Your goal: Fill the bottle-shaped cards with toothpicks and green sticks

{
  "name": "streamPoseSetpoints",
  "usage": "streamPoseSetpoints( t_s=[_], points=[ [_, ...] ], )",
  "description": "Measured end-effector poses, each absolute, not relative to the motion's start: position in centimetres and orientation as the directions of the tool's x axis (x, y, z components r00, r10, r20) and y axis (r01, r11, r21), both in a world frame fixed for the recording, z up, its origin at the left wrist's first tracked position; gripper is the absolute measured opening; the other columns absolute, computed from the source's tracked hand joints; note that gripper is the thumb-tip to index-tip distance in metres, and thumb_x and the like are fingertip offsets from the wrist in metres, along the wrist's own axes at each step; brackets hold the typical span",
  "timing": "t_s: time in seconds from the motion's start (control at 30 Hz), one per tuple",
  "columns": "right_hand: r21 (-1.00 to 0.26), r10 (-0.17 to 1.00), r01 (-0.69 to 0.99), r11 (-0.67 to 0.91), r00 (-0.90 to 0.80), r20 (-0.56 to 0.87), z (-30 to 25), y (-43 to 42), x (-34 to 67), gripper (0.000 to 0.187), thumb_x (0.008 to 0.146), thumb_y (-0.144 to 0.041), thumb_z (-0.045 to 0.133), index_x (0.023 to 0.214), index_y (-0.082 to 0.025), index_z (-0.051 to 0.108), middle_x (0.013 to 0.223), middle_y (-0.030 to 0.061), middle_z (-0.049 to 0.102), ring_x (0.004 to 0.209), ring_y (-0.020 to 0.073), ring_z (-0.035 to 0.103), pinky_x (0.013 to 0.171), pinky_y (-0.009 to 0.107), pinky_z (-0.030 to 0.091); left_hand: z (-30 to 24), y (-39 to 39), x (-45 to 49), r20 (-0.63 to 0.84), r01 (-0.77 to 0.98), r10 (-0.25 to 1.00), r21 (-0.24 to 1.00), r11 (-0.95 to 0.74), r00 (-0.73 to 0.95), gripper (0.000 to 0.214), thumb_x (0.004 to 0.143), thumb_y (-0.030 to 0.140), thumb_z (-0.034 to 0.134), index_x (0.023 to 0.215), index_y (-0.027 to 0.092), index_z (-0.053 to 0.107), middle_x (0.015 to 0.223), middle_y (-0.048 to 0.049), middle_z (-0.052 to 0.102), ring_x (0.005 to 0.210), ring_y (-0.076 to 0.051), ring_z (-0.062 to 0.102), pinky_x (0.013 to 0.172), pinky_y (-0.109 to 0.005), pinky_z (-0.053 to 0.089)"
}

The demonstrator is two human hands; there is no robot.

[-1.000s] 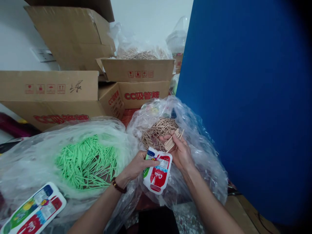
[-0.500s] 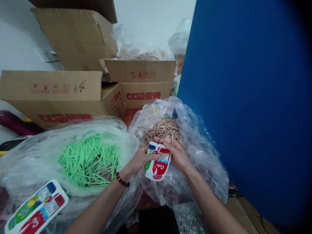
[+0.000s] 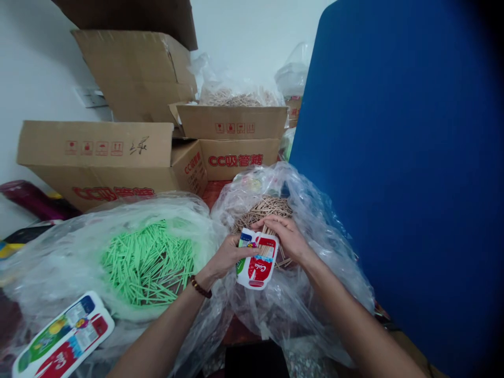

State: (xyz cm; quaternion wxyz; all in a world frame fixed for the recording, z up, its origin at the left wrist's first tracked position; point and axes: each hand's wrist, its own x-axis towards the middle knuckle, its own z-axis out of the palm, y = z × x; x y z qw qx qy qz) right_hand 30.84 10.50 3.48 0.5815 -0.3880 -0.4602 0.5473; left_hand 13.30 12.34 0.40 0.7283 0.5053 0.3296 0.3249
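Observation:
A bottle-shaped packet [image 3: 261,272], printed in red with "Cola" and with a green part at its left, is held upright in my left hand [image 3: 227,257], thumb across its front. Thin brown sticks show through its clear window. At the packet's top edge my right hand [image 3: 290,236] is closed around a small bunch of brown sticks [image 3: 267,230], whose lower ends meet the packet. Behind both hands a plastic bag [image 3: 315,210] lies open around a heap of loose brown sticks [image 3: 270,205].
Left of the hands, another plastic bag [image 3: 47,262] holds bright green sticks [image 3: 151,262]. A similar printed packet [image 3: 65,336] lies at lower left. Cardboard boxes [image 3: 94,144] stand behind, one topped by a bag of brown sticks [image 3: 236,98]. A blue panel [image 3: 386,157] rises at right.
My right hand has rolled over the bunch of sticks, its fingers now covering more of it. The packet stays in my left hand. The whole view has shifted slightly.

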Motion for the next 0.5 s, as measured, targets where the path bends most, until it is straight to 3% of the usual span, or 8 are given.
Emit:
streamPoseSetpoints(
  t_s=[0.13,0.3,0.5],
  points=[
    [-0.965,0.984,-0.211,0.158,-0.046,0.171,4.6,10.9,30.8,0.020,0.082,-0.036,0.059,0.084,-0.021,0.072,0.096,0.0040,0.074,0.088,0.0209,0.067,0.081,0.034,0.053,0.6,12.4,12.9,-0.137,-0.157,0.812,0.950,0.270,0.568,0.029,0.058,0.028,0.085,0.078,0.011,0.073,0.071,-0.0020,0.073,0.060,-0.014,0.062,0.063,-0.026,0.048],
    [-0.958,0.958,0.045,0.284,-0.061,0.281,5.9,11.1,30.4,0.020,0.083,-0.033,0.058,0.082,-0.021,0.073,0.088,0.0022,0.073,0.085,0.0184,0.065,0.080,0.030,0.049,1.0,12.3,12.1,-0.089,-0.165,0.823,0.962,0.217,0.562,0.025,0.062,0.029,0.083,0.077,0.011,0.073,0.068,-0.0009,0.071,0.058,-0.013,0.061,0.061,-0.024,0.047],
    [-0.981,0.973,-0.114,0.158,-0.151,0.174,6.6,11.0,29.5,0.018,0.082,-0.036,0.061,0.083,-0.020,0.070,0.083,0.0020,0.072,0.072,0.0160,0.065,0.067,0.027,0.051,1.4,12.4,11.1,-0.054,-0.187,0.831,0.964,0.188,0.554,0.024,0.064,0.029,0.082,0.078,0.012,0.073,0.070,-0.0011,0.072,0.059,-0.013,0.061,0.062,-0.024,0.047]
  ],
)
